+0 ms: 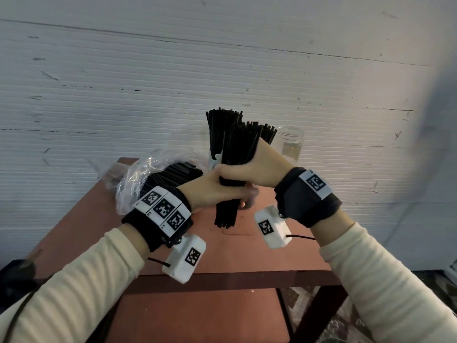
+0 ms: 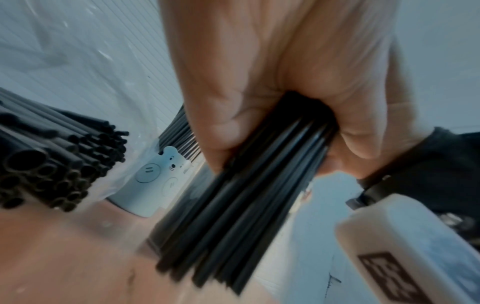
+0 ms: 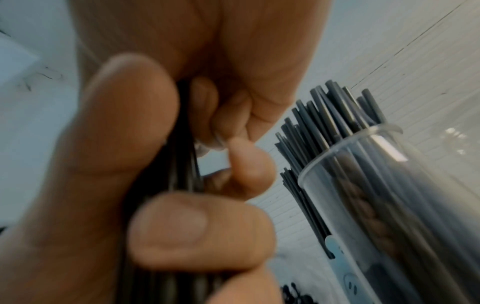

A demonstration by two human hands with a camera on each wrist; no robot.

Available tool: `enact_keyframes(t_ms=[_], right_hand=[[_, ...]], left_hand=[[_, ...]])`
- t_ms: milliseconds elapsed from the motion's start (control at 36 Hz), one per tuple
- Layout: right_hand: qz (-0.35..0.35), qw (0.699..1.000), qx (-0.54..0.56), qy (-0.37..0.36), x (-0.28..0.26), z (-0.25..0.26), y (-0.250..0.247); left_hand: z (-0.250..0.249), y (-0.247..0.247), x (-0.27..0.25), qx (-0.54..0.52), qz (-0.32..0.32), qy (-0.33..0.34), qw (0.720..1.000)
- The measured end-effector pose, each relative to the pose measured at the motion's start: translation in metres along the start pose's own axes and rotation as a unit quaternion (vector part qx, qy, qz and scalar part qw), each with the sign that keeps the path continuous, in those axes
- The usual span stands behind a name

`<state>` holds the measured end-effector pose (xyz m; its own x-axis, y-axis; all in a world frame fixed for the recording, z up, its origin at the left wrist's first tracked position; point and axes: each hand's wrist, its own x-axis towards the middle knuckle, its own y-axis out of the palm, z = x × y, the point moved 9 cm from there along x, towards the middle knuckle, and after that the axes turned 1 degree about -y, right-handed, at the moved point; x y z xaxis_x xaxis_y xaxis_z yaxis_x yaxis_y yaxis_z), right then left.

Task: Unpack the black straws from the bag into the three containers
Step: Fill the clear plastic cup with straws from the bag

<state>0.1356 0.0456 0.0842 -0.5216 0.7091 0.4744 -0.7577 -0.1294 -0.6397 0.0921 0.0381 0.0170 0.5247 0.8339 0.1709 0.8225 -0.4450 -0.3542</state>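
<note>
Both hands grip one thick bundle of black straws [image 1: 238, 149], held upright above the red-brown table [image 1: 230, 256]. My left hand [image 1: 217, 191] wraps its lower middle; my right hand [image 1: 249, 167] wraps it just above. In the left wrist view the left hand [image 2: 259, 82] curls round the bundle [image 2: 241, 195]. The right wrist view shows the right hand [image 3: 116, 144] closed on it. A clear bag [image 1: 138, 179] holding more straws [image 1: 173, 173] lies at the left. Behind the bundle a bear-sticker container [image 1: 214, 160] holds straws [image 1: 221, 125]. A clear jar [image 1: 289, 142] stands at the right.
A white ribbed wall [image 1: 173, 70] rises right behind the table. A straw-filled clear container [image 3: 389, 195] appears close by in the right wrist view. The table's front edge [image 1: 235, 278] lies below my wrists, with patterned floor [image 1: 304, 300] beyond.
</note>
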Motion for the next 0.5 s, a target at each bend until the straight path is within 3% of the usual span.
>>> enact_keyframes(t_ms=[83,194,250,361,500], right_hand=[[-0.062,0.998,0.016,-0.006,0.006,0.003,-0.032],[-0.173,0.984,0.037,-0.007,0.013,0.004,-0.087],[-0.209,0.977,0.045,-0.003,0.016,0.003,-0.109],[-0.236,0.97,0.056,0.025,0.026,-0.005,-0.133],[-0.235,0.969,0.053,0.06,0.039,-0.023,-0.143]], left_hand=[[0.005,-0.014,0.014,-0.026,-0.07,-0.005,0.997],[0.007,-0.04,0.025,-0.003,-0.228,0.008,0.974],[0.009,-0.046,0.033,0.006,-0.261,0.009,0.965],[0.022,-0.049,0.06,0.003,-0.248,-0.032,0.968],[0.03,-0.049,0.086,-0.007,-0.194,-0.029,0.98]])
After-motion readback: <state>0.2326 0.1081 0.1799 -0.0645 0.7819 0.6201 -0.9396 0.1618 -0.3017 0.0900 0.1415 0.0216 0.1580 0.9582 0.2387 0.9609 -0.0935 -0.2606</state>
